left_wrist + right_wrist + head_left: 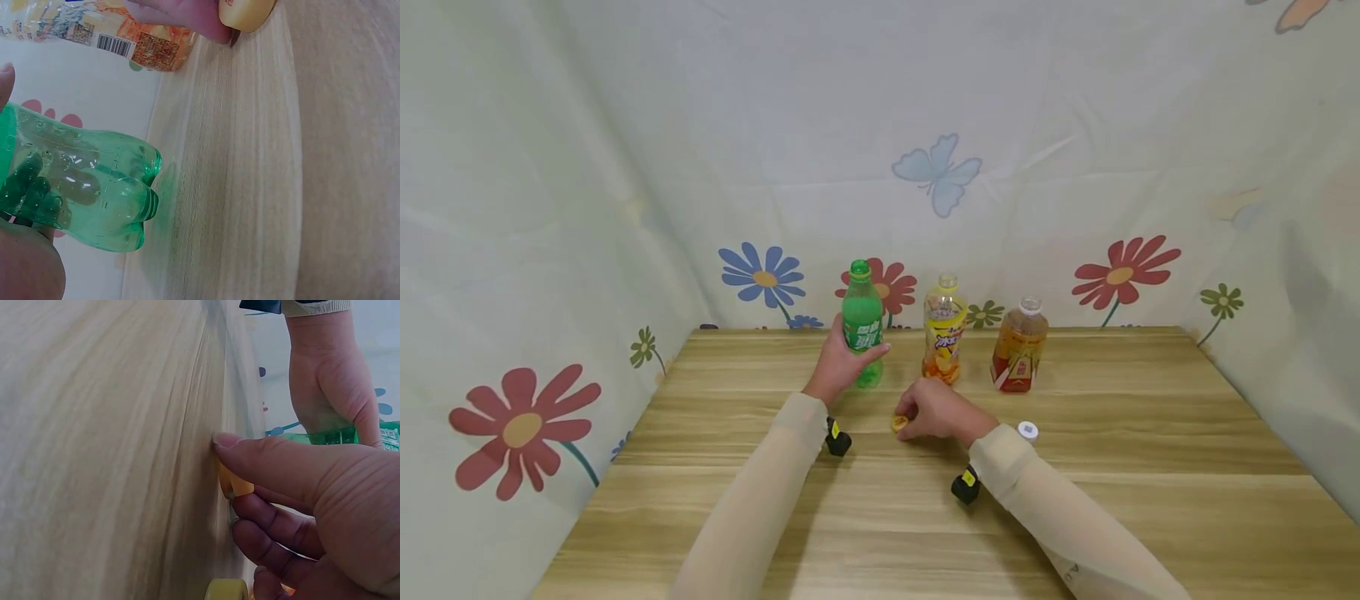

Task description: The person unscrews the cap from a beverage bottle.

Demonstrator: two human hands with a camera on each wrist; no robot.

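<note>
- My left hand (pixel 842 360) has its grip wrapped round the lower body of the green bottle (pixel 862 323), thumb across the front; the bottle stands upright on the desk (pixel 1075 500) with its green cap on.
- My right hand (pixel 934 410) is pinched narrow on a small yellow cap (pixel 899 423), thumb and fingertips closed on it right at the desk surface; the right wrist view shows the thumb (pixel 275 464) pressed over the cap's top.
- From the cap, the green bottle lies at about 11 o'clock and near; the yellow bottle (pixel 944 338), whose mouth looks uncapped, stands at about 1 o'clock, just beyond my right knuckles.
- My right hand is plainly the nearer one to the yellow bottle; my left is occupied on the green one.
- All three bottles have their long axes vertical, in a row along the far side of the desk. The amber bottle (pixel 1019 345) is the right-hand one, at about 2 o'clock from my right hand, apart from the yellow one.
- A white cap (pixel 1027 430) lies on the desk at 3 o'clock of my right wrist, close to the sleeve.
- Open room: bare desk toward 6 o'clock and out to both side edges. The flowered cloth wall rises just behind the bottles at 12 o'clock, so there is little room that way.
</note>
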